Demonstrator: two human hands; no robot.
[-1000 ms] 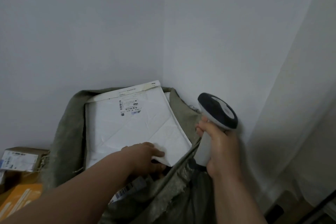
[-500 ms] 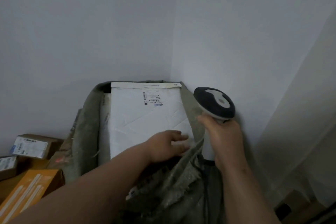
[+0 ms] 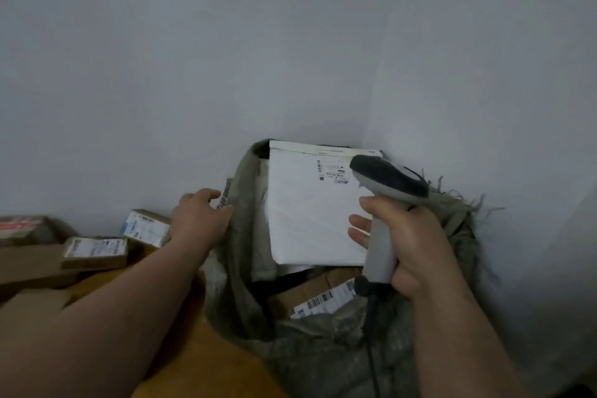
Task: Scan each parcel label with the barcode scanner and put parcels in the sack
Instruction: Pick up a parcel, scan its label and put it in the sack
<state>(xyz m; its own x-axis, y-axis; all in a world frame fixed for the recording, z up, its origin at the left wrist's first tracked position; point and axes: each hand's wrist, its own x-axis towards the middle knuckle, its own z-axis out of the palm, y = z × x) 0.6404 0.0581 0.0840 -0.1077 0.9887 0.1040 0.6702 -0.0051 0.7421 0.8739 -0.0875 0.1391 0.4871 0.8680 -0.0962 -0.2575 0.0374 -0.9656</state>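
Observation:
A grey-green woven sack [image 3: 239, 268] stands open in the room's corner. A large white mailer parcel [image 3: 310, 216] leans upright inside it, label at its top. Below it in the sack lies a brown cardboard parcel [image 3: 310, 296] with a barcode label. My right hand [image 3: 410, 245] grips the handle of the grey and dark barcode scanner [image 3: 387, 184] in front of the mailer's right side. My left hand [image 3: 200, 216] is at the sack's left rim, fingers relaxed, apart from the mailer.
Several labelled cardboard boxes [image 3: 97, 250] lie on the left, one [image 3: 147, 228] by the wall. An orange-brown carton [image 3: 193, 349] lies under my left arm. Pale walls meet just behind the sack. The scanner's cable [image 3: 371, 342] hangs down over the sack's front.
My left hand has let go of the white mailer and moved left to the sack's rim. The mailer now stands in the sack. The scanner has shifted in front of the mailer.

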